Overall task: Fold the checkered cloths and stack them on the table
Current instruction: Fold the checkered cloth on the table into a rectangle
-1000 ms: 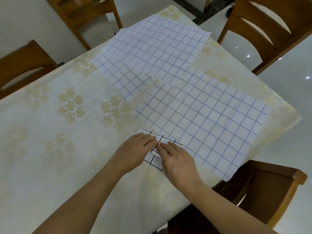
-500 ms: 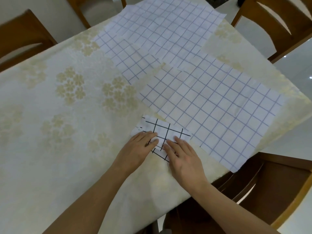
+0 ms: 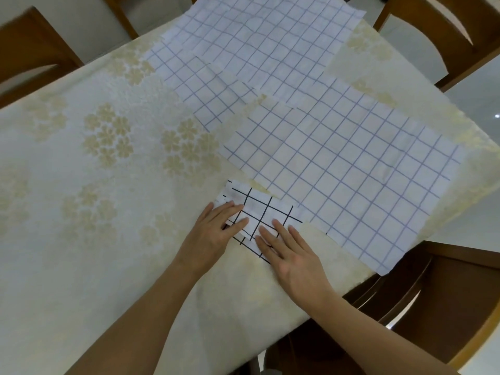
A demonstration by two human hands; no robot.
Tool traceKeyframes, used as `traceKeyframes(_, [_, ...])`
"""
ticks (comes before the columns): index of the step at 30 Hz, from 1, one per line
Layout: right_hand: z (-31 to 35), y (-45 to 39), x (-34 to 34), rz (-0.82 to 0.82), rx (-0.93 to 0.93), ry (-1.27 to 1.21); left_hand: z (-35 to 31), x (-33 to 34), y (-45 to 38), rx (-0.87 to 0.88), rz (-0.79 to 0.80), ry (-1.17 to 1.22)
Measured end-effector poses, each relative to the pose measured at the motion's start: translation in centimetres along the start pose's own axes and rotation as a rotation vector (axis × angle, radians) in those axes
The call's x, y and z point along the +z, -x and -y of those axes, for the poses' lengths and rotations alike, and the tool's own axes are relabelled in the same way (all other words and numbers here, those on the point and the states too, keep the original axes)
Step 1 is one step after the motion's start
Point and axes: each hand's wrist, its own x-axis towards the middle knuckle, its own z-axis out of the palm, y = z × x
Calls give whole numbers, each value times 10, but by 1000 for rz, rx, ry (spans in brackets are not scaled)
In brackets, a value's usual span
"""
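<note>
- Chair (image 3: pixel 29 52) of brown wood stood at the far left, behind the surface.
- Tablecloth (image 3: pixel 81 212), cream with pale gold flower clusters, covered the surface; its left half lay bare.
- Left hand (image 3: pixel 213 234) lay palm down on the left part of the folded cloth (image 3: pixel 259 209), its grip spread flat, fingers together and pointing toward the far right, pinching nothing.
- The folded cloth, small and white with a bold black grid, sat near the front edge of the surface, between the two hands and partly under both. Several layers showed at its left end.
- Right hand (image 3: pixel 292 255) lay palm down on the near right corner of the folded cloth, its grip also spread flat, fingers slightly fanned and pressing down, closed on nothing.
- Far cloths (image 3: pixel 257 47), white with a thin blue grid, lay unfolded and overlapping at the back of the surface; how many there were could not be told.
- Near cloth (image 3: pixel 351 169), same blue grid, lay open and flat to the right, its far corner under the far cloths, its near corner hanging past the edge of the surface and its left edge just beside the folded cloth.
- Two more wooden chairs stood on the right: one (image 3: pixel 446 36) at the far corner, one (image 3: pixel 438 301) tucked close at the near right.
</note>
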Motion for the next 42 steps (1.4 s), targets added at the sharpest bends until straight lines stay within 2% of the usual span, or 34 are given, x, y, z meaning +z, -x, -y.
traceKeyframes(10, [11,-4,6,-111,2,-6,7,1,2,23,-50,32])
traceKeyframes(19, [16,-3,6,-93,-12,-18,3,-16,3,-7,14,16])
traceKeyframes(23, [22,-3,8,-93,42,-47,-10,-24,-22,34,-5,11])
traceKeyframes(26, [24,-4,3,-55,70,-53,-14,-17,-47,96,88,-55])
traceKeyframes(29, [26,-6,-4,-28,83,-67,-7,-5,-55,87,211,-148])
traceKeyframes(31, [26,-12,-10,-87,118,-109,-4,2,-51,84,245,-164])
traceKeyframes(34, [30,-42,-24,-212,299,-214,-4,8,-47,83,251,-157])
traceKeyframes(37, [36,-81,-27,-64,467,-183,-6,9,-47,78,272,-161])
traceKeyframes(40, [35,-91,-11,94,519,-130,-5,9,-47,81,256,-167])
traceKeyframes(42, [29,-82,0,134,525,-143,-5,10,-48,81,230,-151])
